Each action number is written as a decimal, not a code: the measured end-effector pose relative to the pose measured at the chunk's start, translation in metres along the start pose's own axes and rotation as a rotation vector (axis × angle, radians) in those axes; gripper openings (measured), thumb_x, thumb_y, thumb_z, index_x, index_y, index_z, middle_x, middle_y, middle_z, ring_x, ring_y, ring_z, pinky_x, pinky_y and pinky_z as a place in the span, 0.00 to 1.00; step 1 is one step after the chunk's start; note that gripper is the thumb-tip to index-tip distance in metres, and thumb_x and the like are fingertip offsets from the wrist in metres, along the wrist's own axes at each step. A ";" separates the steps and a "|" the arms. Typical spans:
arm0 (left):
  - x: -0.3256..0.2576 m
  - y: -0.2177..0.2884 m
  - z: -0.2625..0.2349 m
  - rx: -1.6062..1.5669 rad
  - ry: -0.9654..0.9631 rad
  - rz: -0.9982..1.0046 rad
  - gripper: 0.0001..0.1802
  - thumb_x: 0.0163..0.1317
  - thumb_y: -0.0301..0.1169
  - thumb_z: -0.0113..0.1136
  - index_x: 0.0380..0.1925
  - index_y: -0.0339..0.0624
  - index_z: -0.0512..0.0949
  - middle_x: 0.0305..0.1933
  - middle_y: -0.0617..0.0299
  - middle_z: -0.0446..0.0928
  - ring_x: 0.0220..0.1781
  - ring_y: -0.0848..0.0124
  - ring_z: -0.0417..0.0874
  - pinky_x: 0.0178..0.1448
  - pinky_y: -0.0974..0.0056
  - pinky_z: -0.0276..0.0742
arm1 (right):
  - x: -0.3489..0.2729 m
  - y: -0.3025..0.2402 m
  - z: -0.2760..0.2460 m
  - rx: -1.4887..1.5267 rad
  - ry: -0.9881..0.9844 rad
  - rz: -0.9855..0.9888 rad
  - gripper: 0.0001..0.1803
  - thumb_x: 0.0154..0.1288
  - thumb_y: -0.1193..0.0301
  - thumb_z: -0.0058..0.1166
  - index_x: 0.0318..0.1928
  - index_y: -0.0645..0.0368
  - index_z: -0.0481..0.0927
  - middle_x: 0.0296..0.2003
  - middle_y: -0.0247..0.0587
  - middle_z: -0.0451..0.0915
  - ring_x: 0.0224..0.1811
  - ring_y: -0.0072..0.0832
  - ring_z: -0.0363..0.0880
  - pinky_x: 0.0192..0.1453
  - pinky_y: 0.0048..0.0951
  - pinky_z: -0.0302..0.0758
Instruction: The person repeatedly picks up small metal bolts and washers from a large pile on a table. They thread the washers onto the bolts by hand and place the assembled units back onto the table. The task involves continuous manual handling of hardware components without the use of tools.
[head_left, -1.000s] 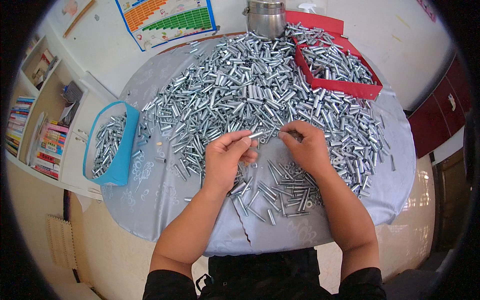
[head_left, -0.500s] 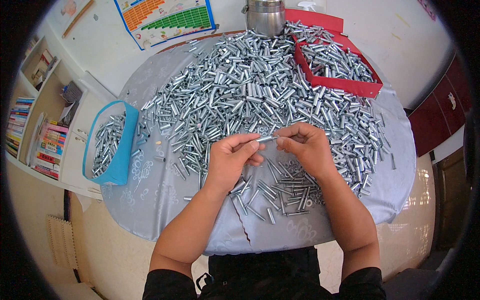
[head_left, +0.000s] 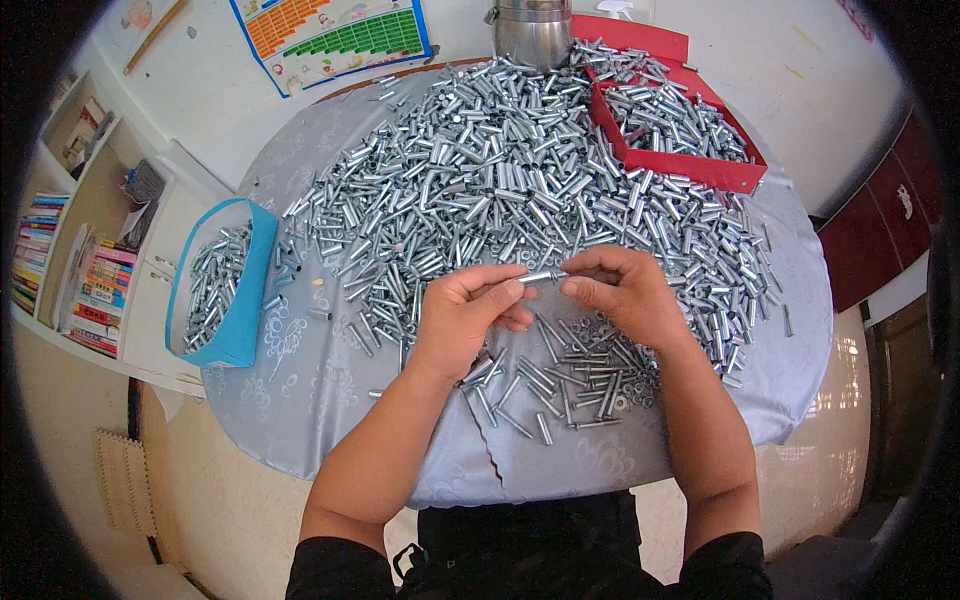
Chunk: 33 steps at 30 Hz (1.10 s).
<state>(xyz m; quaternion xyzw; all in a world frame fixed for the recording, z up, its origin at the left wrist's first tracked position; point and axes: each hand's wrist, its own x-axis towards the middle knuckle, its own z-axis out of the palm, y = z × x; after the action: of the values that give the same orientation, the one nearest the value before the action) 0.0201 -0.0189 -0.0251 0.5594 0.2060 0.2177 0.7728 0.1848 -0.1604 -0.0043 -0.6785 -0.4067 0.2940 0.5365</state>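
A silvery metal expansion bolt [head_left: 540, 277] lies almost level between my two hands, above the front of the heap. My left hand [head_left: 470, 312] pinches its sleeve end between thumb and forefinger, the other fingers curled beneath. Thumb and forefinger of my right hand [head_left: 622, 295] close around the opposite tip, where a washer-like ring shows; the fingers cover the very end. Below the hands lie loose bolts [head_left: 597, 390], with small washers [head_left: 620, 403] and nuts among them. Behind the hands spreads a large heap of metal sleeves and bolts [head_left: 480, 180].
On the left stands a blue fabric bin [head_left: 245, 310] of metal parts. A red box [head_left: 690, 172] holding more parts sits at the back right, beside a steel pot [head_left: 532, 38]. A silvery cloth [head_left: 290, 420] covers the round table. Bookshelves [head_left: 60, 230] stand at far left.
My right hand has shifted slightly right, showing more of the bolt's ringed end. My left hand keeps its pinch, almost in place.
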 end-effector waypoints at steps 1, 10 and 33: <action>0.000 0.000 0.000 -0.007 0.023 0.002 0.13 0.64 0.24 0.57 0.47 0.32 0.79 0.39 0.51 0.84 0.30 0.70 0.85 0.34 0.68 0.83 | 0.000 0.003 -0.006 -0.172 -0.060 -0.104 0.09 0.56 0.72 0.64 0.38 0.61 0.84 0.31 0.39 0.83 0.34 0.27 0.81 0.39 0.27 0.76; 0.001 -0.001 -0.002 -0.040 0.065 0.023 0.12 0.64 0.25 0.57 0.47 0.32 0.79 0.39 0.50 0.83 0.31 0.70 0.85 0.34 0.68 0.83 | -0.005 0.010 -0.026 -0.740 -0.315 -0.358 0.07 0.51 0.71 0.60 0.32 0.57 0.83 0.30 0.43 0.78 0.39 0.42 0.77 0.45 0.41 0.73; 0.000 -0.001 0.000 0.000 0.008 0.003 0.13 0.63 0.25 0.59 0.47 0.33 0.79 0.39 0.52 0.84 0.31 0.71 0.85 0.36 0.68 0.83 | 0.000 0.012 0.011 0.205 0.062 -0.081 0.12 0.58 0.80 0.62 0.44 0.66 0.81 0.38 0.38 0.83 0.40 0.21 0.81 0.46 0.22 0.77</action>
<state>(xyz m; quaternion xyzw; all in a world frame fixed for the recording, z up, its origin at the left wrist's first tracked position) 0.0201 -0.0198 -0.0263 0.5588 0.2086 0.2210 0.7716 0.1785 -0.1567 -0.0186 -0.6118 -0.3848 0.2911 0.6268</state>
